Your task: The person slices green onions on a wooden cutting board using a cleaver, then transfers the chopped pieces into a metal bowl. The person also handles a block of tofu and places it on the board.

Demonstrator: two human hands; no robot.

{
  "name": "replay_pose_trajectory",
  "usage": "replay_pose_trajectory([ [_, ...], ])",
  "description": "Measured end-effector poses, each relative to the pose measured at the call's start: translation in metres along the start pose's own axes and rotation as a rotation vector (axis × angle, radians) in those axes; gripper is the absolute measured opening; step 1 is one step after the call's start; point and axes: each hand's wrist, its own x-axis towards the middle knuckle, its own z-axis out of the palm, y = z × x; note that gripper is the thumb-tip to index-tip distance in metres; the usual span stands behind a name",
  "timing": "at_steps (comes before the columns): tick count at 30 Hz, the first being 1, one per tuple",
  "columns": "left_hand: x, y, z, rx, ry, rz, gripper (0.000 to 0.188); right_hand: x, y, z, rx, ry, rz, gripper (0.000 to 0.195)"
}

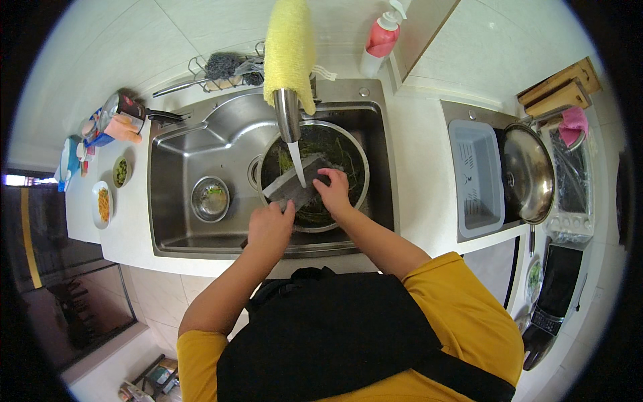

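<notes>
Under the running water of the metal faucet (287,115), a wide-bladed kitchen knife, apparently a cleaver (294,186), lies tilted over a large round metal basin (365,173). My left hand (271,226) is closed around its handle, of which a dark end shows below the hand. My right hand (334,191) is at the blade's right side, thumb and fingertips against it; whether they grip it is unclear. Green leafy stems (346,156) lie in dark-looking water inside the basin. The blade and both hands hide part of them.
The steel sink (171,221) also holds a small metal bowl (210,199) with green bits. A yellow cloth (289,50) drapes the faucet. Two small food dishes (103,205) stand left; a soap bottle (381,42) behind; a grey plastic drain basket (476,176) and lidded pan (527,173) right.
</notes>
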Motion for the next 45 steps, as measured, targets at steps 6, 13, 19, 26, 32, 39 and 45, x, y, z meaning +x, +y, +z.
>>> replay_pose_trajectory([
  [6,-0.014,-0.015,0.001,0.059,0.002,-0.01,0.04,0.01,-0.029,0.012,-0.499,-0.039,-0.329,0.035],
  [13,0.0,-0.009,0.015,-0.137,-0.115,-0.145,0.035,0.035,-0.047,0.034,0.121,-0.255,-0.269,0.028],
  [19,0.027,-0.004,0.045,-0.634,-0.094,-0.216,0.04,0.043,-0.05,0.008,0.406,-0.379,0.045,0.019],
  [26,0.063,0.016,0.044,-2.053,-0.067,-0.711,0.023,0.064,-0.067,0.007,0.255,-0.206,-0.297,0.023],
  [32,0.057,-0.006,0.04,-2.392,-0.119,-0.649,0.013,0.037,-0.108,0.02,0.357,-0.364,-0.302,0.021],
  [39,0.054,0.003,0.024,-2.424,-0.072,-0.717,0.013,0.09,-0.069,-0.02,0.276,-0.388,-0.244,0.018],
  [45,0.03,0.011,0.012,-2.315,-0.073,-0.632,0.018,0.15,-0.089,-0.039,0.338,-0.425,-0.228,0.024],
])
